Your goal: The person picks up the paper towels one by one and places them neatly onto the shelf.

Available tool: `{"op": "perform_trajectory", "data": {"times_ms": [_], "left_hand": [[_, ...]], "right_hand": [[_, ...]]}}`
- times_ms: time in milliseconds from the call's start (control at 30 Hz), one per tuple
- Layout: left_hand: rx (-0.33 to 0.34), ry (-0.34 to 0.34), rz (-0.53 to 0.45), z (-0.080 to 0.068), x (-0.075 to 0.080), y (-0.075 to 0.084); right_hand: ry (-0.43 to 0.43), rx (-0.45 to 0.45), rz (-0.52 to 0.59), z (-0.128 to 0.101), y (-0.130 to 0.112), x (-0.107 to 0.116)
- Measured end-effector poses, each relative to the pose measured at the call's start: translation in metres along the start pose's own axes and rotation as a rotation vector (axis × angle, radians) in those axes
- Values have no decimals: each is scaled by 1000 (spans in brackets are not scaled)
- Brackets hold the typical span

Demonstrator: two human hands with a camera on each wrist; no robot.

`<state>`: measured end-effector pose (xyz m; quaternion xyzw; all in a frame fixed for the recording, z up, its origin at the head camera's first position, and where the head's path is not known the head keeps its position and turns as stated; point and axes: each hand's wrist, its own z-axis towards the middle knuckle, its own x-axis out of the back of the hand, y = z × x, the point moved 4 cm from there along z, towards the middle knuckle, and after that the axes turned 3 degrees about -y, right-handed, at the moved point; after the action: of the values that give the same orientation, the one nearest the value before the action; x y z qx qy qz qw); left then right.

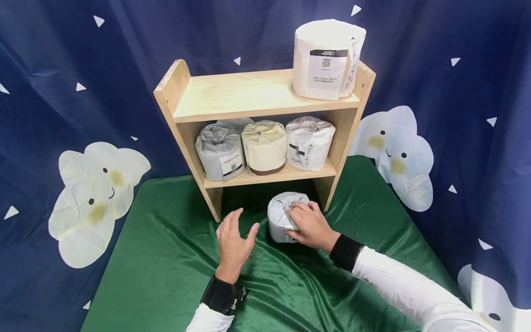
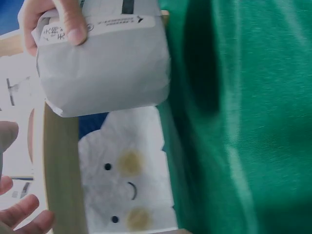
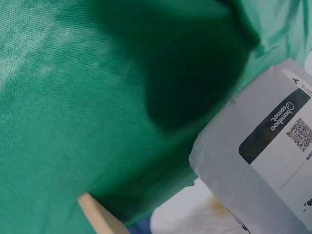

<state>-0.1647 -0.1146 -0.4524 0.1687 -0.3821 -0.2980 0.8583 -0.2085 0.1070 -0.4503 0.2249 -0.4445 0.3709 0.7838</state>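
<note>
Grey-wrapped, the paper roll (image 1: 283,216) stands upright on the green cloth (image 1: 166,258) before the wooden shelf (image 1: 265,99), and we see our right hand (image 1: 310,226) curled around it while our left hand (image 1: 233,242) hovers open just leftward.

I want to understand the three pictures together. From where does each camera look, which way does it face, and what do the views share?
Head: sits above, faces forward and down at the wooden shelf; shows the left hand, the right hand and both sleeves.
Left wrist: faces the grey wrapped roll; shows right-hand fingers on it and left fingertips.
Right wrist: faces the green cloth; no body part shows.
Shared: all three show the roll and the cloth.
</note>
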Motion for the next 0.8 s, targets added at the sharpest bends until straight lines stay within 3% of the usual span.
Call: {"op": "perform_trajectory", "data": {"times_ms": [167,433,633,800], "left_hand": [[-26,42,-28,7,13,9],[-52,74,-89,14,34,26],[-68,109,-155,24,51,41],[-76,138,-173,29,61,50]], "right_hand": [[36,64,-7,2,-9,17],[92,83,42,3,-23,54],[193,130,110,19,-28,86],[275,175,86,37,-26,111]]}}
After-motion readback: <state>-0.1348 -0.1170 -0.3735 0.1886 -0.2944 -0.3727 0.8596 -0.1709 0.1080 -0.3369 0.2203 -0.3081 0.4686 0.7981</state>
